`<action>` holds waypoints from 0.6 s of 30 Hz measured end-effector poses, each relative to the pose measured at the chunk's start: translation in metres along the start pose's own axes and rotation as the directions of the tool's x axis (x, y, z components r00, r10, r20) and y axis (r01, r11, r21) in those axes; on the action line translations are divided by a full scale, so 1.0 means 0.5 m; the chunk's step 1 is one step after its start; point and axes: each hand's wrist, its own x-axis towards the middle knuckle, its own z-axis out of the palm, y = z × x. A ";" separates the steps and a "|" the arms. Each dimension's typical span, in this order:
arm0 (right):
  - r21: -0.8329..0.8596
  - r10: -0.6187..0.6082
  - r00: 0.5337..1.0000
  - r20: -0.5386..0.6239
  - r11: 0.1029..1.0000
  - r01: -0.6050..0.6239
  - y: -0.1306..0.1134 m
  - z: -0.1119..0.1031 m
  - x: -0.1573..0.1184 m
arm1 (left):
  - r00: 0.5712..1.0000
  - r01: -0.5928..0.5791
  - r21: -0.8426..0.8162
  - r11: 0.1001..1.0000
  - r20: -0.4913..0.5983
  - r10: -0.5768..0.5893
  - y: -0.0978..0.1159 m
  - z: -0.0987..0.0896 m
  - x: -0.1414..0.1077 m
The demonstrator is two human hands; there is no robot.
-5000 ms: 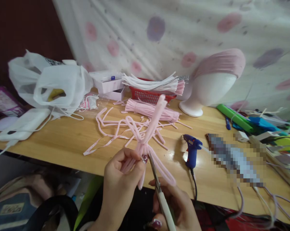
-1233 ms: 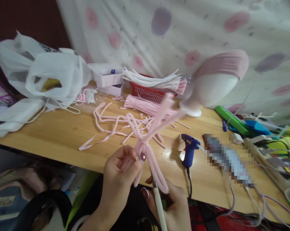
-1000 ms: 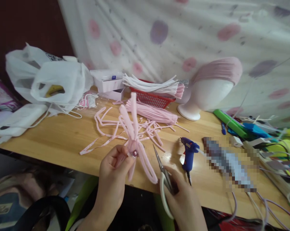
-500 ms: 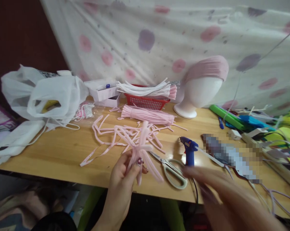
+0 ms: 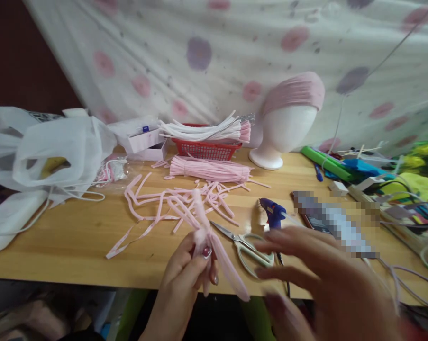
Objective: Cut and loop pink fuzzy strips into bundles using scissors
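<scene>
My left hand (image 5: 188,270) pinches a pink pipe-cleaner piece (image 5: 201,232) at its middle; several fuzzy loops spread from the fingers. To its right, my right hand (image 5: 327,279) hovers blurred above the table's front edge, fingers apart and holding nothing. Below its fingers lie scissors (image 5: 253,253) with cream handles, partly covered. A blue glue gun (image 5: 272,213) stands just beyond the right fingertips, its lower part hidden by them. Behind the held piece are loose bent pink strips (image 5: 142,218) and a bundle of pink pipe cleaners (image 5: 210,169).
A red basket (image 5: 206,150) with white and pink stems stands at the back, beside a white foam head (image 5: 288,128) wearing a pink band. White plastic bags (image 5: 53,151) lie left. A phone (image 5: 318,222), cables and a power strip (image 5: 395,222) are at right.
The view has shifted slightly. My right hand has come nearer the camera, its fingers now spread. The pink piece in my left hand has turned, and its loops hang lower to the right.
</scene>
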 end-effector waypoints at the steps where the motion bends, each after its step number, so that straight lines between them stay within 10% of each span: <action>1: 0.018 0.051 0.997 0.061 0.998 -0.052 0.000 0.005 0.015 | 1.000 -0.015 0.038 0.999 0.005 0.015 -0.002 0.002 0.000; 5: 0.152 0.232 0.891 0.391 0.938 -0.311 0.010 0.036 0.051 | 0.998 -0.060 0.235 0.970 0.036 0.053 -0.013 0.001 0.008; 10: 0.290 0.325 0.806 0.494 0.813 -0.506 0.044 0.053 0.055 | 0.996 -0.006 0.283 0.959 0.082 -0.018 -0.028 -0.015 0.026; 14: 0.503 0.256 0.669 0.698 0.490 -0.712 0.068 0.058 0.058 | 0.957 0.176 0.131 0.976 0.210 -0.201 -0.020 -0.017 0.031; 18: 0.648 0.177 0.658 0.732 0.114 -0.753 0.081 0.080 0.057 | 0.879 0.369 -0.071 0.927 0.350 -0.323 -0.002 -0.016 0.035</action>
